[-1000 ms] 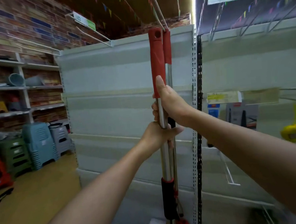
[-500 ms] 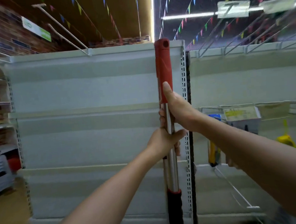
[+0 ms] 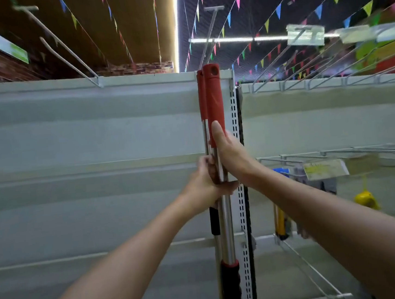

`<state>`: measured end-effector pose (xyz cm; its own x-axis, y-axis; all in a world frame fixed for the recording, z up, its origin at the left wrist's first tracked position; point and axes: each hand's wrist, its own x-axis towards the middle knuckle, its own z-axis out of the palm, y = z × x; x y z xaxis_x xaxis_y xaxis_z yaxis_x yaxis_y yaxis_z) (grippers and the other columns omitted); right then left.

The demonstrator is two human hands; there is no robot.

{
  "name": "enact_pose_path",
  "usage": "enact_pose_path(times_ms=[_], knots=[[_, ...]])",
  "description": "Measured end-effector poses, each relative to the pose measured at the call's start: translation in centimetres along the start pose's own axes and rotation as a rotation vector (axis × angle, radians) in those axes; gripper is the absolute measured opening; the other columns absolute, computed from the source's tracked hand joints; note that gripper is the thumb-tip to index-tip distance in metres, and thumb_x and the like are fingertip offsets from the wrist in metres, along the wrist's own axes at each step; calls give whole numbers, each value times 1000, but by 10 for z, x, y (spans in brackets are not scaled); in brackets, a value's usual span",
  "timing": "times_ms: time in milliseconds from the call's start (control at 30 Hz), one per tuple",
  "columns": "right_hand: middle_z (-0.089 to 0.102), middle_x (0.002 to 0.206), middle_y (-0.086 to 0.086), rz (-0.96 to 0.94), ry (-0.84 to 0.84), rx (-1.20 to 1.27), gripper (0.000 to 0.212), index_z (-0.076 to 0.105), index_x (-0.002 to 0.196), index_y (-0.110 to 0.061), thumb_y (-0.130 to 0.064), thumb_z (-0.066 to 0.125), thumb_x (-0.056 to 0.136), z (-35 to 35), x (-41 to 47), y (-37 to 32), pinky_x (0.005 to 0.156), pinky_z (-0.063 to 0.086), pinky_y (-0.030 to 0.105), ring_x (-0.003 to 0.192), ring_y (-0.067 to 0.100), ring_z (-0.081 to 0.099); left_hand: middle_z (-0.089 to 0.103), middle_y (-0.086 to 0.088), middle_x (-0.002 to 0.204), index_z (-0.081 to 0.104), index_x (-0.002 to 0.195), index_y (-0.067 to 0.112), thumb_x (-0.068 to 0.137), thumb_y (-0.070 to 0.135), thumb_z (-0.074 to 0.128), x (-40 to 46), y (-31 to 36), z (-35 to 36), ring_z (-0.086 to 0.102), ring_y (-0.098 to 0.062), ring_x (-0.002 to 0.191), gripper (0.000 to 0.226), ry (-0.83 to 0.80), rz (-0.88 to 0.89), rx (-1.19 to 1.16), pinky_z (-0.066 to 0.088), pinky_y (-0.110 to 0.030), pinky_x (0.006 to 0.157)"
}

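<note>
Head view: at frame centre, a mop pole (image 3: pixel 225 219) stands upright, with a steel shaft, a red grip on top and a hanging hole (image 3: pixel 213 71) through its tip. A second pole (image 3: pixel 201 96) stands tight against its left side. The right hand (image 3: pixel 230 153) is wrapped round the shaft, thumb lying up the red grip. The left hand (image 3: pixel 204 184) clasps just below, thumb across the front; whether its fingers enclose both poles I cannot tell. Grey shelving (image 3: pixel 93 135) fills the background, and a wire hook (image 3: pixel 211 27) juts out at upper centre. This looks like lifting the pole to hang it. The next move calls for raising it and threading the hole onto the hook.
</note>
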<state>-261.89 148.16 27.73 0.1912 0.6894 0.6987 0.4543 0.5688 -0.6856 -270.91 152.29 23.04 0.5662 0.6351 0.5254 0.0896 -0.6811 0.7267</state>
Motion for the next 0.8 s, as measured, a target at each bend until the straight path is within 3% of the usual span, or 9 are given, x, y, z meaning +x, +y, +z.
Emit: enact_pose_path(times_ms=[67,133,267,367,533,633,800], knots=[[49,70,4,-5,31,-4,55,48,111,3,-46,24,100,-1,5,0,51,43,15,49,2,53,62,-1,108,15,131,39,75,15,75,4,7,-2,68,-14,79,86,15,57,1,55,-24,54],[50,64,0,-25,77,-6,55,50,111,1,-47,26,99,-3,11,0,44,41,12,42,-3,51,57,0,113,-3,138,41,76,9,74,9,14,-1,64,-11,78,104,13,118,44,52,-15,52],[48,53,-2,-43,146,27,61,52,104,3,-53,29,98,-9,24,-2,44,41,24,40,8,49,60,1,99,-18,142,38,77,8,72,23,29,0,63,-6,63,115,44,154,140,54,-22,56],[50,53,-3,-96,208,17,59,54,99,0,-54,30,97,-14,30,-7,38,39,19,39,6,50,55,13,82,-22,143,35,78,5,71,30,38,-2,60,6,49,117,27,185,188,49,-13,47],[57,60,2,-137,218,-18,59,55,95,-1,-54,30,97,-15,43,-16,39,42,19,41,4,53,61,9,82,-23,142,41,78,4,71,37,49,-12,68,-14,68,119,66,167,212,57,-28,58],[53,54,-1,-158,215,6,56,54,88,-2,-52,31,97,-17,50,-19,37,39,16,38,3,50,64,1,87,-25,139,46,80,5,69,41,56,-14,70,-23,71,118,62,142,206,60,-36,55],[58,60,3,-158,230,-27,62,57,93,0,-55,30,96,-21,64,-18,44,45,21,44,6,55,66,-6,90,-23,137,52,81,5,66,52,60,-14,70,-28,74,115,69,113,193,59,-44,51]])
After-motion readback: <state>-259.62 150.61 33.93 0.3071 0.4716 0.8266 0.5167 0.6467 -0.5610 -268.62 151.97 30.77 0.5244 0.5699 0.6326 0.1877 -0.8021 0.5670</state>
